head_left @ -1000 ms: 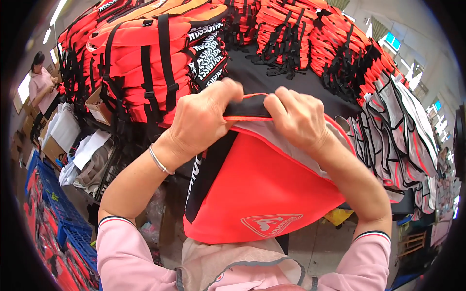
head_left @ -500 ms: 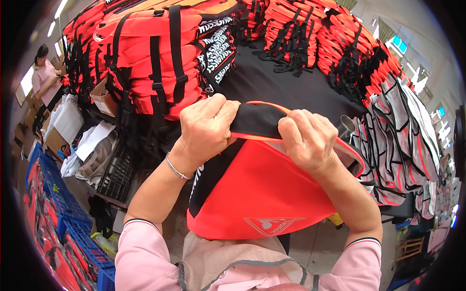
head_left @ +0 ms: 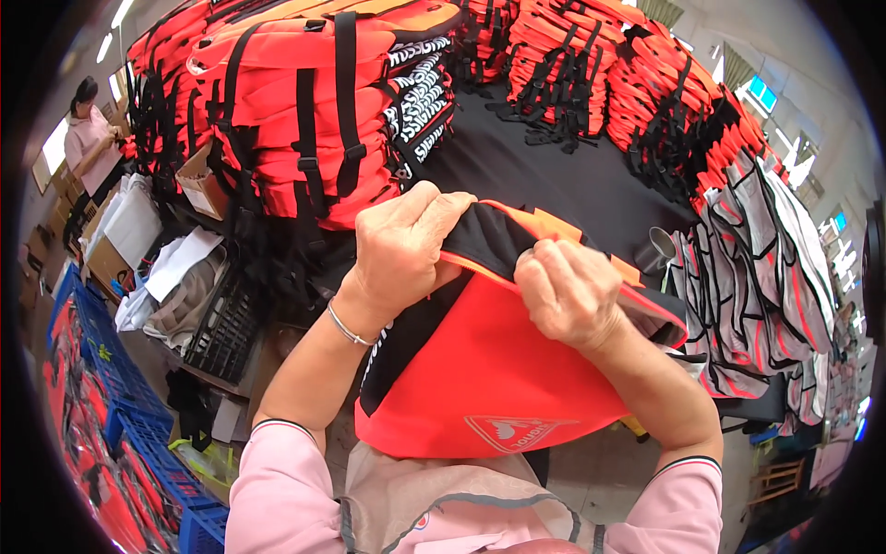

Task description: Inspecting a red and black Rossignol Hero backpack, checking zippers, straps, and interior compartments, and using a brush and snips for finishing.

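Observation:
A red and black fabric bag (head_left: 480, 369) with an orange edge hangs between my hands, its lower part against my front. My left hand (head_left: 404, 245) is closed on the upper left of its rim. On the right, my right hand (head_left: 570, 291) pinches the rim with fingers curled. Between them the black band of the opening sags in a curve, with an orange strip (head_left: 544, 224) standing up behind it. A pale printed triangle shows low on the red panel. The inside of the bag is mostly hidden.
Tall stacks of red bags with black straps (head_left: 305, 120) rise on the black table (head_left: 526, 166). Grey bag pieces (head_left: 748, 268) with black trim hang at the right. Blue crates (head_left: 138, 415) stand at lower left. Another person (head_left: 90, 138) stands at far left.
My right hand has shifted slightly left and down, closer to my left hand. The rim, stretched taut before, now bends, and more of the orange strip shows behind it.

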`<state>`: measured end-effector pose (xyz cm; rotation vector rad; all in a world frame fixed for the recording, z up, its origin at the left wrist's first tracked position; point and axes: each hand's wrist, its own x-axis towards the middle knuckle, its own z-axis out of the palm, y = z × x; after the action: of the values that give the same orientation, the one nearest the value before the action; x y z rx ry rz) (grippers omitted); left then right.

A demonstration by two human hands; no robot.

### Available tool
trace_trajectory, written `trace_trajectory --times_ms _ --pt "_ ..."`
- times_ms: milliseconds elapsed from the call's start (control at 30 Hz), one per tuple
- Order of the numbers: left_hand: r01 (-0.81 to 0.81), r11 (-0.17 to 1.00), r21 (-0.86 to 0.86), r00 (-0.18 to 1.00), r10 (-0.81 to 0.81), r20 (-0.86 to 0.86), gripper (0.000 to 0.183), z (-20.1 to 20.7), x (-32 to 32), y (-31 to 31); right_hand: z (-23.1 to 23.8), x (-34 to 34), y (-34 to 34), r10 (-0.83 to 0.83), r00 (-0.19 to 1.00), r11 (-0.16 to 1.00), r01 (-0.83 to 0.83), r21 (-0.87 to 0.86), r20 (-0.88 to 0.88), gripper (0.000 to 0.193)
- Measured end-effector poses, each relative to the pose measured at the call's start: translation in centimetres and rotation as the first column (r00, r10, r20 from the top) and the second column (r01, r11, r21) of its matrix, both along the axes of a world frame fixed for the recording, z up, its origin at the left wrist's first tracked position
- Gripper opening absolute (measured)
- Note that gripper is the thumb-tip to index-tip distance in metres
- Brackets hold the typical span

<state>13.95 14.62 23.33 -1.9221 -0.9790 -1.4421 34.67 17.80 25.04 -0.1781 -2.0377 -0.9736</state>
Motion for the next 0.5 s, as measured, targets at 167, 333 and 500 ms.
trace_trajectory --times_ms 167,333,500 --pt "-0.049 0.999 0.019 0.991 0.051 -0.124 0.036 0.8 -0.3 0.3 2.1 -0.5 2.1 0.05 0.992 0.995 -0.04 0.086 -0.114 0.013" --pt "-0.139 0.99 -0.018 0.984 0.136 -0.111 0.029 0.4 -1.0 0.2 2.9 -1.8 2.1 -0.073 0.997 0.995 0.071 -0.063 -0.03 0.012" --pt "0.147 0.878 -0.455 0.969 -0.036 0.244 0.028 0.7 -2.0 1.1 3.2 -2.6 6.5 -0.051 0.999 0.977 0.049 -0.207 -0.007 0.004"
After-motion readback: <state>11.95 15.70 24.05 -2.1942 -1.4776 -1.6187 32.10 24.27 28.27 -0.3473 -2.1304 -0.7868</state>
